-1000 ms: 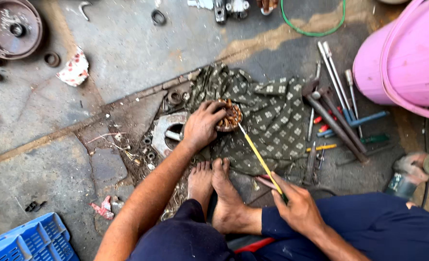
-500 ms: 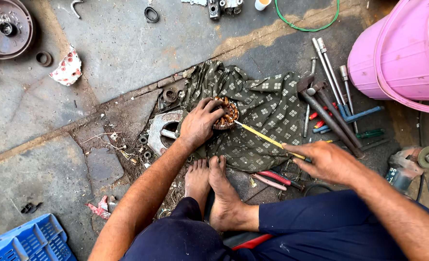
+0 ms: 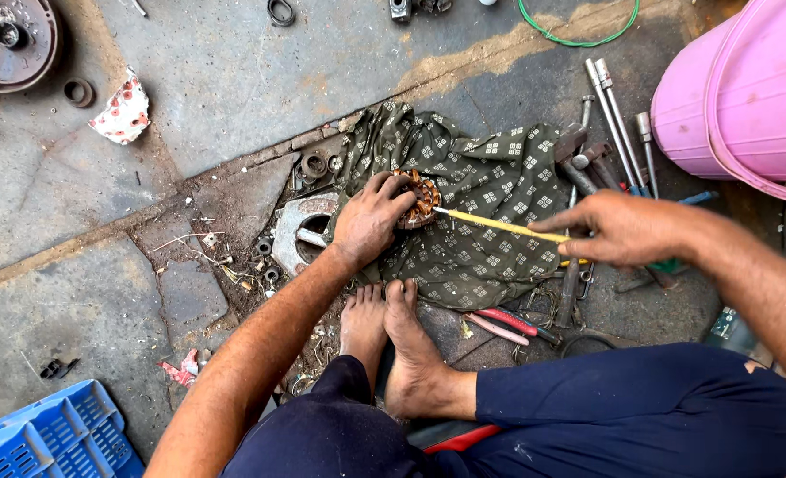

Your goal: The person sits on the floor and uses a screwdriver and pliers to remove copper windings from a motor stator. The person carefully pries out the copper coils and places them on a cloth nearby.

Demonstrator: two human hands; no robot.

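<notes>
Here, copper-wound stator [image 3: 421,196] on patterned cloth [image 3: 486,212], floor centre, pinned by left hand [image 3: 368,221].
Left hand's fingers curl over it, likely steadying; right hand [image 3: 627,228] pinches yellow strip [image 3: 499,227] running taut to the winding. Tools [image 3: 601,133] crowd the right, pink bucket [image 3: 747,88] far right; bare stone floor [image 3: 233,71] opens far-left.

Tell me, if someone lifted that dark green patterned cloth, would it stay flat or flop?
The patterned cloth would likely flop: it already lies wrinkled and bunched on the stone floor. It looks thin, so probably light. It might snag rather than lift freely, since the left hand presses a copper-wound stator onto it.
</notes>
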